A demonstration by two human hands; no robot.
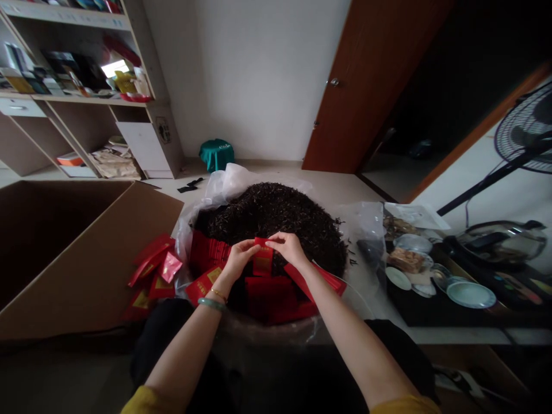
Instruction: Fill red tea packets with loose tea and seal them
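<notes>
Both of my hands pinch the top edge of one small red packet (pixel 263 260) held upright over a big heap of dark loose tea leaves (pixel 276 215). My left hand (pixel 240 257) grips its left corner and my right hand (pixel 287 247) grips its right corner, fingers closed. The tea lies in a clear plastic bag (pixel 224 184). More red packets (pixel 271 296) are stacked in the bag's near side, just below my hands. A green bracelet sits on my left wrist.
An open cardboard box (pixel 86 259) stands at the left with several red packets (pixel 155 267) on its flap. To the right a dark tray (pixel 452 310) holds cups, bowls and a kettle (pixel 500 241). Shelves, a wooden door and a fan stand behind.
</notes>
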